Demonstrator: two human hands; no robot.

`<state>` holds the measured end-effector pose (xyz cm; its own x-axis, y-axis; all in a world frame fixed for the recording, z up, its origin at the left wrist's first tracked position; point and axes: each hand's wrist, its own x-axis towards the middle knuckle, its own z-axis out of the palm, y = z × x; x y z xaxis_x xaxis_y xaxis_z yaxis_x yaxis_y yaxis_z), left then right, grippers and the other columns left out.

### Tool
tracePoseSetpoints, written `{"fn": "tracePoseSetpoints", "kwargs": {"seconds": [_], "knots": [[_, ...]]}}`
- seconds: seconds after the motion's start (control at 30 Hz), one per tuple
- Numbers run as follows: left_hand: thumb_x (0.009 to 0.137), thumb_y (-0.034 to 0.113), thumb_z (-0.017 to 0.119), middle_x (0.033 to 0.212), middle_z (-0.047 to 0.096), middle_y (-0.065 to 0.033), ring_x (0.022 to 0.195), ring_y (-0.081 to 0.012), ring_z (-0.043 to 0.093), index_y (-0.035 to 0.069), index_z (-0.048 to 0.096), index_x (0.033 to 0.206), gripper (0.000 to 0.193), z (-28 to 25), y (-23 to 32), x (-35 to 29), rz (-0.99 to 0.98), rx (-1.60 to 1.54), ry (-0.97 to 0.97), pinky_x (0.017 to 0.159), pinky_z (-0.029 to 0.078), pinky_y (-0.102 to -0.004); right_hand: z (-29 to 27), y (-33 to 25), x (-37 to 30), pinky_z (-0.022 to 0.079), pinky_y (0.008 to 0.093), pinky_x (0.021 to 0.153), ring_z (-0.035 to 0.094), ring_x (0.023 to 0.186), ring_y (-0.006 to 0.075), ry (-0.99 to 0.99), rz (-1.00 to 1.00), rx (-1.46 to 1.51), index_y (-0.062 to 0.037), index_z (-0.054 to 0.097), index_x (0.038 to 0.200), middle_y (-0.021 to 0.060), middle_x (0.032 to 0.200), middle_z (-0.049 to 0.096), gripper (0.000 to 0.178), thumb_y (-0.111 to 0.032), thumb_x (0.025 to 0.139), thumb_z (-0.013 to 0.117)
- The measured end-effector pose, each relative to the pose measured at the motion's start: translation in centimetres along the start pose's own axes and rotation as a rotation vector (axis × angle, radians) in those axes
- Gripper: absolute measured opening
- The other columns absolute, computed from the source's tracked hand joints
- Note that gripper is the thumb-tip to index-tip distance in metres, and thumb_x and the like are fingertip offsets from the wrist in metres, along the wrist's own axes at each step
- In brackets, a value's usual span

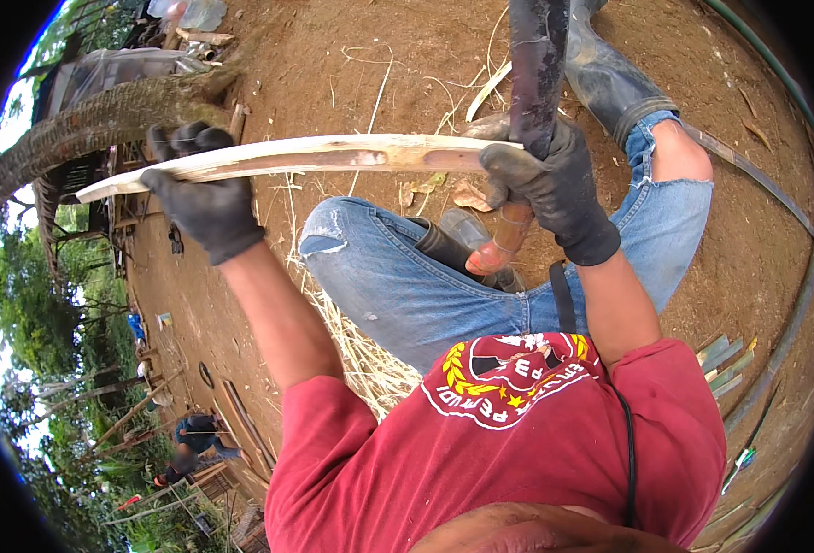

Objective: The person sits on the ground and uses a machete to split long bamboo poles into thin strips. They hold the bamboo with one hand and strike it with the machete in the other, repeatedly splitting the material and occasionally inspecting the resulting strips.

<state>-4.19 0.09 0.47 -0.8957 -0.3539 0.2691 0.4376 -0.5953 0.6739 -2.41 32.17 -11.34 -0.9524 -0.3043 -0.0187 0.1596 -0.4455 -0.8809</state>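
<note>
A long, pale, slightly bowed bamboo strip [370, 157] lies crosswise in front of me, with a brownish node at its middle. Near its tapered left end, my gloved left hand [206, 189] is closed round it, fingers behind and thumb in front. My gloved right hand [554, 184] is closed on a machete at the strip's right end. The machete's dark blade [538, 69] points away from me, and its orange-brown handle [511, 235] sticks out below the fist. The strip's right end meets the base of the blade, and my right thumb lies against it.
My jeans-clad knees [351, 244] are bent beneath the work. Thin shavings [333, 323] pile beside my left leg. Cut strips [727, 364] lie at the right. A curved trunk [130, 115] stands at the far left; another person [195, 438] is at the lower left.
</note>
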Motion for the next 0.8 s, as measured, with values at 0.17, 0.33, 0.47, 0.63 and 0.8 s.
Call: {"fn": "tracePoseSetpoints", "kwargs": {"seconds": [0.17, 0.33, 0.47, 0.63, 0.8], "knots": [[0.092, 0.020, 0.057, 0.054, 0.041, 0.0064, 0.047, -0.0061, 0.038, 0.014, 0.044, 0.067, 0.029, 2.9, -2.4, -2.7, 0.034, -0.333, -0.076, 0.050, 0.037, -0.0218, 0.8, 0.1, -0.3, 0.052, 0.0245, 0.053, 0.060, 0.058, 0.0077, 0.011, -0.024, 0.030, 0.0009, 0.068, 0.101, 0.0020, 0.075, 0.065, 0.033, -0.027, 0.086, 0.076], [0.100, 0.044, 0.051, 0.055, 0.039, 0.0059, 0.041, -0.0049, 0.037, 0.017, 0.043, 0.063, 0.046, 7.5, -2.0, -6.1, 0.337, -0.100, -0.467, 0.041, 0.030, -0.0234, -0.2, 2.8, 1.2, 0.051, 0.0230, 0.055, 0.058, 0.061, 0.0066, 0.309, -0.158, -0.076, 0.0004, 0.061, 0.113, 0.0025, 0.082, 0.063, 0.034, -0.028, 0.095, 0.064], [0.098, 0.047, 0.052, 0.060, 0.050, 0.0034, 0.044, -0.0071, 0.048, 0.014, 0.056, 0.071, 0.042, 9.0, -1.6, -9.6, 0.702, 0.326, -0.650, 0.044, 0.033, -0.0249, 1.4, 1.8, 0.8, 0.049, 0.0225, 0.056, 0.056, 0.061, 0.0062, 0.408, -0.133, -0.162, -0.0003, 0.059, 0.116, 0.0037, 0.085, 0.064, 0.031, -0.026, 0.099, 0.056], [0.095, 0.057, 0.049, 0.060, 0.046, 0.0048, 0.046, -0.0082, 0.051, 0.015, 0.054, 0.069, 0.049, 9.8, -2.5, -11.6, 0.905, 0.514, -0.764, 0.044, 0.034, -0.0240, 4.2, 0.5, -1.3, 0.050, 0.0295, 0.056, 0.062, 0.062, 0.0129, 0.166, -0.252, -0.518, -0.0005, 0.059, 0.117, 0.0082, 0.079, 0.064, 0.028, -0.021, 0.099, 0.053], [0.096, 0.055, 0.049, 0.057, 0.044, 0.0063, 0.045, -0.0075, 0.052, 0.016, 0.053, 0.068, 0.048, 10.4, -3.7, -12.4, 0.909, 0.471, -0.738, 0.041, 0.035, -0.0227, 7.4, 0.6, -1.4, 0.050, 0.0367, 0.055, 0.064, 0.062, 0.0256, 0.099, -0.719, -0.870, -0.0016, 0.058, 0.121, 0.0130, 0.079, 0.063, 0.037, -0.016, 0.087, 0.066]]}}
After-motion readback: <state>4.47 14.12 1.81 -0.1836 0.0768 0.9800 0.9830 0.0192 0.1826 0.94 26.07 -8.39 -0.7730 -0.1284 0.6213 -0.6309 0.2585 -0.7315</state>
